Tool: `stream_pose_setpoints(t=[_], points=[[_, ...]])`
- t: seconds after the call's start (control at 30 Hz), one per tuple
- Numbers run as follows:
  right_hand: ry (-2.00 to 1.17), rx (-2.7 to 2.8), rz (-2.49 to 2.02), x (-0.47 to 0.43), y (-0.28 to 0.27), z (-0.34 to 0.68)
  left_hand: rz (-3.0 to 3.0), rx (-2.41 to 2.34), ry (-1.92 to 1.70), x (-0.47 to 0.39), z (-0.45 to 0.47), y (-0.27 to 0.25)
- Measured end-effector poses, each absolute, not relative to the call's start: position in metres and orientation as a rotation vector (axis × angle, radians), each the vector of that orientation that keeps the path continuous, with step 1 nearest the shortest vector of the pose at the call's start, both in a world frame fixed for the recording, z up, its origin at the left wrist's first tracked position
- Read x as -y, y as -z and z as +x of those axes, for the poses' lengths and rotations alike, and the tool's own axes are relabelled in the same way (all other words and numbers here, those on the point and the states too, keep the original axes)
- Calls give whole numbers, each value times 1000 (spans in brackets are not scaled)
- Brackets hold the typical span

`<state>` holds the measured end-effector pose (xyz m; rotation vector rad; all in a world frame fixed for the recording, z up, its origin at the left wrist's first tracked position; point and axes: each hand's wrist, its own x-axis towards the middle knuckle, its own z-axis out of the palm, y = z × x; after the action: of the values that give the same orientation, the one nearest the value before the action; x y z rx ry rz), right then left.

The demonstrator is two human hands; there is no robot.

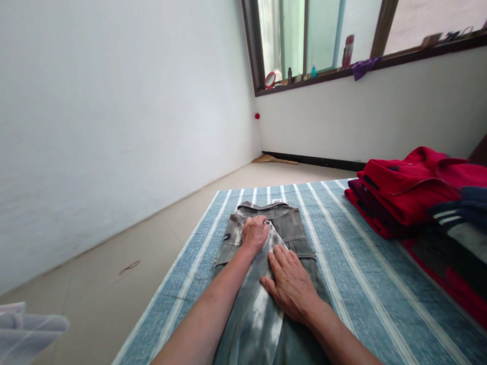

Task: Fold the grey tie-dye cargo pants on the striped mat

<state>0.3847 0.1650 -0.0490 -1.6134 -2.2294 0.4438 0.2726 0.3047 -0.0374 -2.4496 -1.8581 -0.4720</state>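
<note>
A grey denim jacket [262, 304] with pale mottled patches lies lengthwise on the striped sheet [342, 253], its collar at the far end. One sleeve appears to run along its middle, narrowing toward the collar. My left hand [254, 233] is closed on the fabric just below the collar, with the fingertips partly tucked out of sight. Nearer to me, my right hand [289, 279] rests flat on the pale strip of cloth, fingers stretched out. The near end of the jacket is partly hidden by my forearms and runs out of view.
Folded red and dark clothes [414, 187] are piled at the right. A broom [270, 159] lies on the floor by the far wall. Bottles, a round mirror [270, 79] and a purple cloth [365, 67] sit on the windowsill. Pale fabric [28, 329] shows at lower left.
</note>
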Motion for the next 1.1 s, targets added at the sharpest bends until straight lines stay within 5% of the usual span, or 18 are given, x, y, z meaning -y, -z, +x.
stream_pose_setpoints(t=[0.73,1.1], points=[[-457,2198,-1616,-165,50,384,-2394,2127,-5,-377,181,-7],[-457,2181,-1617,-164,48,385,-2363,2266,77,-408,174,0]])
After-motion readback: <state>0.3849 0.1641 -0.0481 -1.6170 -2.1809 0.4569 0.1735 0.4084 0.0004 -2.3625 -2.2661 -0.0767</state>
